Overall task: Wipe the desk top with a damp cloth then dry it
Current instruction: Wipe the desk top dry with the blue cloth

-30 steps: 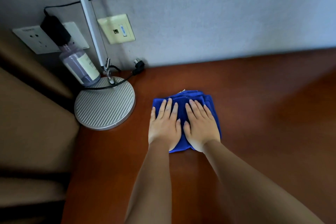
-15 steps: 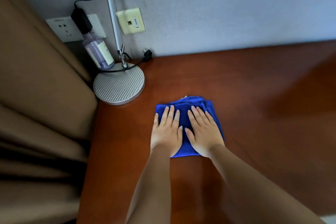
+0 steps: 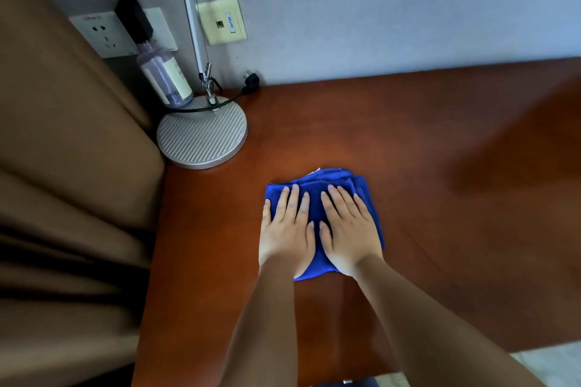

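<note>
A folded blue cloth (image 3: 316, 188) lies on the reddish-brown desk top (image 3: 440, 166), a little left of its middle. My left hand (image 3: 286, 229) and my right hand (image 3: 349, 229) rest side by side on the cloth, palms down and fingers stretched flat, pressing it onto the wood. The hands cover most of the cloth; only its far edge, its sides and a strip between the thumbs show.
A round silver lamp base (image 3: 201, 135) with its pole and cable stands at the back left corner, and a clear bottle (image 3: 163, 75) is behind it. A loose black plug (image 3: 251, 80) lies by the wall. Brown curtain (image 3: 63, 166) hangs along the left edge.
Both hands have slid the cloth toward me, away from the wall and lamp base. The view has shifted, showing more curtain and the desk's near edge.
</note>
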`<state>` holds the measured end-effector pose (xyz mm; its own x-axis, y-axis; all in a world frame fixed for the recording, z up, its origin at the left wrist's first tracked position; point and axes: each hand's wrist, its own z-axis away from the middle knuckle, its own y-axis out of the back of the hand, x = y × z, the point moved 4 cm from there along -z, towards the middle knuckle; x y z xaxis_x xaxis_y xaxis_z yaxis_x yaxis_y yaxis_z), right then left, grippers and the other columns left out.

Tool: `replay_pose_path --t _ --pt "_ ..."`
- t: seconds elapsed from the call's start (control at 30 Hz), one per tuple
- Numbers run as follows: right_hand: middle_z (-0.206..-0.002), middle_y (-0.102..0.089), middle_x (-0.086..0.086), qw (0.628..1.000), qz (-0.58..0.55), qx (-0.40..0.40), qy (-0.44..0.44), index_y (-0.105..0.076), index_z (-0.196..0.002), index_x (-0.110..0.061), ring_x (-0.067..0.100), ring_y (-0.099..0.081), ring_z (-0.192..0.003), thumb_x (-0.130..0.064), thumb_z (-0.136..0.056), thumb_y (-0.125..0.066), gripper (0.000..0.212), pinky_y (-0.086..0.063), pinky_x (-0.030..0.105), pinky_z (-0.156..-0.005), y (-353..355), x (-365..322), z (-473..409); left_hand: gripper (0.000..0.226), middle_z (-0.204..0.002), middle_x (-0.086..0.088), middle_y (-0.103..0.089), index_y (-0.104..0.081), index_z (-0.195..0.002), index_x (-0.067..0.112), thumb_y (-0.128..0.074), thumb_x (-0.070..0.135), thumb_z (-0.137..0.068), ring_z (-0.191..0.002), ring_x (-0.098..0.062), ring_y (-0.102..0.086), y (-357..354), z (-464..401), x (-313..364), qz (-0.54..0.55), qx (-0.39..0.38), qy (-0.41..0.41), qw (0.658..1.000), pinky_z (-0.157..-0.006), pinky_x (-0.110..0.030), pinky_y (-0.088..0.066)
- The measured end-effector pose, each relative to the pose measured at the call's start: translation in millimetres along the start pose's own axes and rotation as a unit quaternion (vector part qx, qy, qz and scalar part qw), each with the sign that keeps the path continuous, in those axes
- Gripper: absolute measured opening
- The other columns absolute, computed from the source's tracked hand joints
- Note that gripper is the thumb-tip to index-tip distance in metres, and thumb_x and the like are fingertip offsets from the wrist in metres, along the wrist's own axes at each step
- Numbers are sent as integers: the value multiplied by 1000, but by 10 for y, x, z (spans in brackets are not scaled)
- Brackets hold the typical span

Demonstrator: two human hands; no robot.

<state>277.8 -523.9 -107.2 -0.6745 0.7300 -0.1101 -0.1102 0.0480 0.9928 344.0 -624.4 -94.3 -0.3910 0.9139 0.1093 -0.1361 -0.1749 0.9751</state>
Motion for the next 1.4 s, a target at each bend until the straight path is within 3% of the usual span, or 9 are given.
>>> replay_pose_path --t 0.37,0.6,0.77,0.87,0.93,1.07,1.2,1.33,1.4 --pt "-155 -31 8 999 -19 37 -6 -35 -147 -9 22 -22 -145 -42 -89 -11 70 -6 37 -119 63 49 -673 57 -162 1 14 6 -154 22 -13 37 -103 -147 -15 17 113 -673 -121 -8 8 13 1000 -120 -42 8" --pt "-158 -22 8 999 -32 32 25 -27 -150 -9 20 -14 -147 -49 -87 -2 79 2 33 -118 57 82 -601 57 -162 -1 14 7 -154 19 -12 37 -103 -147 -17 17 85 -565 -121 -23 8 17 1000 -120 -42 9" --pt "-158 -23 7 999 -27 14 35 -29 -149 -10 20 -17 -147 -48 -87 -4 77 3 30 -117 50 44 -129 57 -162 -1 14 7 -154 19 -13 37 -103 -147 -17 17 4 -139 -30 -18 6 8 1000 -120 -43 9" --pt "-148 -42 11 1000 -9 0 15 -47 -139 -6 24 -39 -138 -43 -91 -22 66 -10 33 -115 48 28 150 57 -161 -1 15 9 -154 19 -11 38 -103 -147 -17 18 -33 74 15 -20 0 -2 1000 -119 -43 11" --pt "-145 -46 12 1000 -9 -9 9 -50 -137 -6 24 -42 -136 -40 -92 -26 61 -15 36 -112 11 38 241 57 -161 0 15 9 -154 19 -4 39 -101 -147 -16 19 -58 132 28 -19 -3 -6 1000 -119 -42 11" --pt "-153 -34 8 1000 -11 -19 17 -38 -145 -10 21 -28 -143 -42 -94 -21 63 -8 35 -115 -18 64 187 79 -162 3 13 7 -154 22 22 43 -79 -147 -14 18 -43 73 14 0 3 -4 1000 -118 -40 12" --pt "-159 -19 4 999 -21 -11 35 -26 -150 -14 18 -13 -147 -46 -91 -10 69 2 33 -117 -8 120 -59 58 -161 3 14 6 -154 22 -1 38 -99 -147 -13 18 1 -144 -20 18 16 7 1000 -118 -39 12" --pt "-162 -4 1 999 -20 -12 45 -12 -154 -18 14 2 -148 -49 -85 3 77 6 33 -120 36 184 -471 64 -162 3 12 4 -154 22 6 41 -93 -147 -13 17 82 -489 -76 25 36 21 999 -117 -38 13" --pt "-162 -2 0 999 -19 -12 49 -11 -154 -18 13 3 -148 -50 -84 5 78 6 34 -120 62 206 -684 56 -162 3 12 4 -154 22 -7 37 -101 -147 -13 17 106 -685 -116 33 38 31 998 -118 -38 12"
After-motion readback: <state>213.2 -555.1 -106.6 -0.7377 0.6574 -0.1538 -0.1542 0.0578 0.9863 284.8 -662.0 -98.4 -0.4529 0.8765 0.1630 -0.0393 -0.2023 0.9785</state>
